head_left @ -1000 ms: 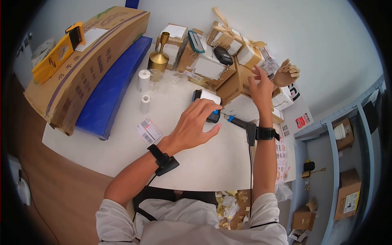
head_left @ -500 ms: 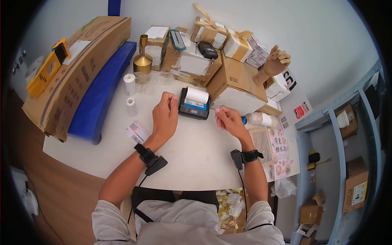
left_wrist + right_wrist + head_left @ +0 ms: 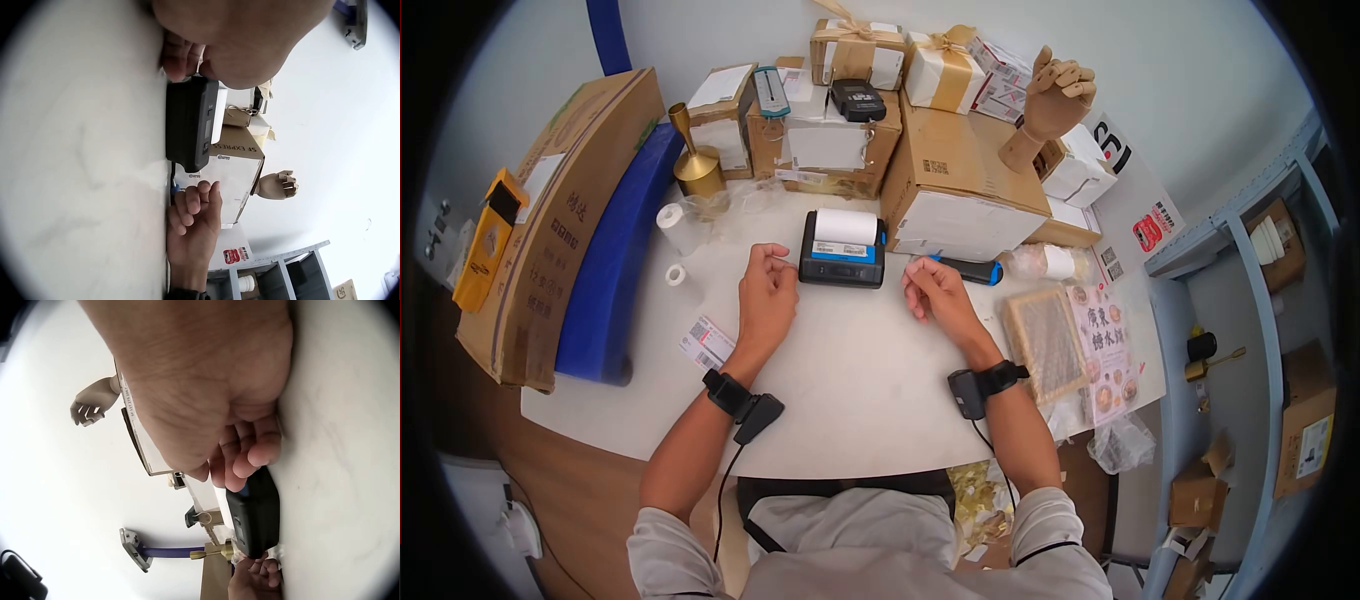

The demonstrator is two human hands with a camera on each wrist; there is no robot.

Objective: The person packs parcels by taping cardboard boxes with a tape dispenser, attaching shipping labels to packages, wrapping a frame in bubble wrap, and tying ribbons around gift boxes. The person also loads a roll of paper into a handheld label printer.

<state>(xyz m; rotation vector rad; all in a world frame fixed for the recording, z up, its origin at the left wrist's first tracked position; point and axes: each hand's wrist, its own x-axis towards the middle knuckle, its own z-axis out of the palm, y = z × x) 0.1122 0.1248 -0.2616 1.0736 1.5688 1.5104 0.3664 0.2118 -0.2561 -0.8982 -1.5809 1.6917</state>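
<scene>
A black label printer (image 3: 840, 272) with a blue front strip and white paper on top stands on the white table (image 3: 850, 400). My left hand (image 3: 767, 302) rests at the printer's left, fingers loosely curled and holding nothing. At the printer's right my right hand (image 3: 945, 303) lies low on the table, its fingers also loosely curled round nothing. Just behind the right hand is a black handheld tool (image 3: 972, 271) with blue trim, partly hidden by the fingers. In the left wrist view the printer (image 3: 187, 125) sits between both hands.
Cardboard boxes (image 3: 960, 175) line the back, with a wooden hand model (image 3: 1055, 100) on one. Paper rolls (image 3: 677, 228) and a printed label (image 3: 707, 343) lie at left, near a blue long box (image 3: 615, 280). A wrapped tan package (image 3: 1045, 345) lies at right, beside shelves (image 3: 1250, 320).
My right hand has come down from beside the boxes to the table. My left hand has drawn back from over the printer to its left side. The head view has shifted.
</scene>
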